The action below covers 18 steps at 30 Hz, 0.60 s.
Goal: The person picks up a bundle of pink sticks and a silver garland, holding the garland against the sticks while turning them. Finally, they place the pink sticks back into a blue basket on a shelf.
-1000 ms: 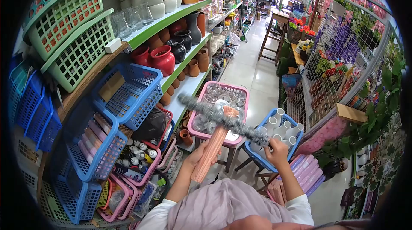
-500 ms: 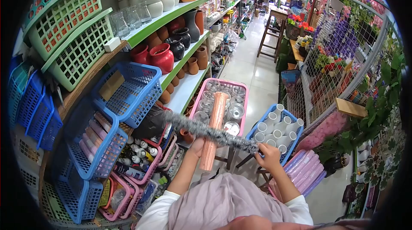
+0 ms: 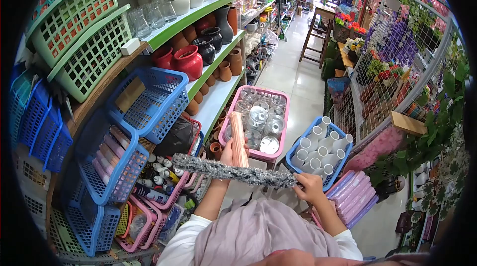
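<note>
My left hand (image 3: 226, 154) is wrapped round a long peach-and-copper striped bundle (image 3: 239, 139), which stands tilted with its top over the glassware. My right hand (image 3: 310, 187) pinches the right end of a silver-grey and black tinsel rope (image 3: 233, 171). The rope lies nearly level across the lower end of the bundle, and its left end sticks out past my left wrist. Beyond the bundle is a pink basket (image 3: 283, 132) of clear glass vessels (image 3: 258, 115). Near my right hand stands a blue basket (image 3: 293, 148) of white tube-shaped vases (image 3: 316, 138).
Shelves on the left carry red pots (image 3: 188, 62), white bowls and blue baskets (image 3: 158, 90). Pink-lilac rolls (image 3: 351, 194) lie low on the right. Wire mesh panels (image 3: 377, 67) with artificial flowers line the right side. A wooden stool (image 3: 318, 35) stands up the aisle.
The striped bundle has shifted left and is now gripped higher, in plainer view. The tinsel rope has dropped towards me and turned more level. My right hand has moved slightly down and right.
</note>
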Tool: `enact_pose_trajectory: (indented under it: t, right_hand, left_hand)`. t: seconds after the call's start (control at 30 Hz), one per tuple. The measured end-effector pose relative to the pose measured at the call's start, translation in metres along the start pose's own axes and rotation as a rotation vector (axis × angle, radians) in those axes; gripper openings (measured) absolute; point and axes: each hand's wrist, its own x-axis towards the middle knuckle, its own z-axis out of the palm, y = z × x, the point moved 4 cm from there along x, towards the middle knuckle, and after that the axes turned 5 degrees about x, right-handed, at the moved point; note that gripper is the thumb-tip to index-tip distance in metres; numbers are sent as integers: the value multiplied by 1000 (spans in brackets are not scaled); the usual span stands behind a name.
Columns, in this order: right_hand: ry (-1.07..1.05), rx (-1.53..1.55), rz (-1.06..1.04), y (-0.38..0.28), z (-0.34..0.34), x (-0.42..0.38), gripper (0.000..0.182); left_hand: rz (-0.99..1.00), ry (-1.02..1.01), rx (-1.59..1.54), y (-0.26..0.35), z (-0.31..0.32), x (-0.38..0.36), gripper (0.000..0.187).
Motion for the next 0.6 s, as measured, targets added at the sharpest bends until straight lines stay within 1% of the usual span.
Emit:
enact_pose_trajectory:
  t: [0.07, 0.1, 0.17, 0.2, 0.27, 0.33, 0.37, 0.43, 0.47, 0.5, 0.53, 0.57, 0.6]
  right_hand:
    - [-5, 0, 21, 3, 1, -2, 34]
    - [-1, -4, 37, 5, 2, -1, 34]
    - [48, 25, 0, 5, 6, -2, 34]
    - [43, 12, -12, 7, 9, -3, 35]
    - [37, -2, -17, 10, 14, -6, 35]
    - [130, 27, 6, 13, 12, -4, 34]
    - [130, 28, 5, 12, 11, -4, 34]
    - [125, 106, 34, 9, 9, -6, 33]
    - [125, 104, 36, 9, 10, -6, 33]
    - [126, 116, 122, 14, 12, -5, 32]
    - [128, 129, 208, 18, 13, -3, 30]
    - [133, 125, 206, 16, 13, 2, 30]
    - [194, 91, 247, 16, 11, 8, 30]
  left_hand:
    - [38, -3, -36, 2, 2, -4, 40]
    - [44, -7, -32, 4, 2, -2, 40]
    - [85, 134, -94, 7, -10, -1, 42]
    - [153, 181, -42, 8, -9, -3, 39]
    - [141, 196, -91, 8, -10, -4, 38]
    - [118, 236, -172, 12, -16, -1, 39]
    - [119, 237, -172, 12, -19, -1, 39]
    - [249, 248, 27, 16, -15, -5, 43]
    - [267, 215, 164, 19, -22, -3, 49]
    - [226, 128, 179, 18, -18, -4, 53]
    - [319, 276, 385, 19, -23, -5, 55]
    - [413, 424, 591, 19, -27, -6, 56]
    - [469, 428, 709, 12, -14, -12, 53]
